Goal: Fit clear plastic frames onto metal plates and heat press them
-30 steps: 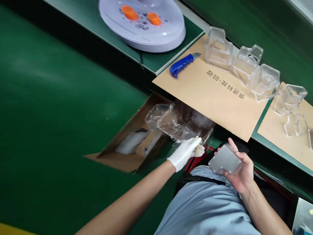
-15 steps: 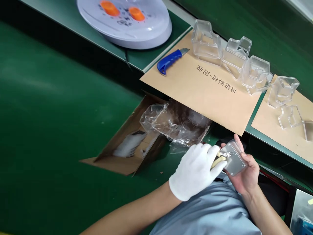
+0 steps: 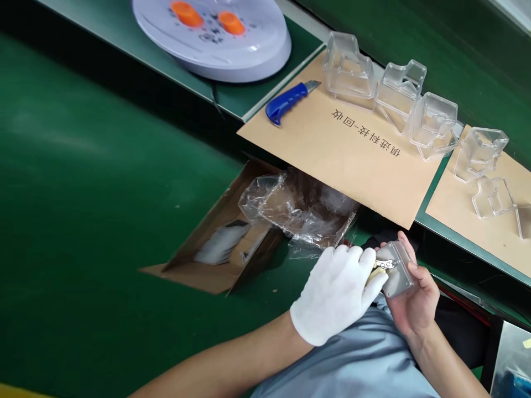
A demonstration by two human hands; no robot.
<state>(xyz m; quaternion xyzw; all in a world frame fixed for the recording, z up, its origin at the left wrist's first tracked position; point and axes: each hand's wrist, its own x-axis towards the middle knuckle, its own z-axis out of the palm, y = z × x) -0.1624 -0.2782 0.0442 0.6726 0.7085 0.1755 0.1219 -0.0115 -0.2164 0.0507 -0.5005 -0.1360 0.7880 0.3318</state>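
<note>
My left hand [image 3: 336,290], in a white glove, is closed around the yellow handles of small cutting pliers [image 3: 386,264]. The metal jaws of the pliers lie over the upper face of a clear plastic piece [image 3: 400,279]; whether they bite into an edge cannot be made out. My bare right hand [image 3: 417,301] holds that piece from beneath, palm up, with the thumb at its right side. The piece looks like a small box with rounded corners. Both hands are close together in front of my blue shirt, just below the bench edge.
Clear plastic housings [image 3: 350,72] stand along the back of a cardboard sheet [image 3: 352,160]; others are on a second sheet [image 3: 452,210]. A blue utility knife [image 3: 290,102] lies with its blade out. Below stands a carton [image 3: 194,243] with crumpled clear film [image 3: 274,204]. A white appliance with orange knobs [image 3: 249,55] is farther left.
The clear piece has tilted a little in my right hand, showing more of its side. My left hand and the pliers have shifted slightly right and down. The bench items look unchanged.
</note>
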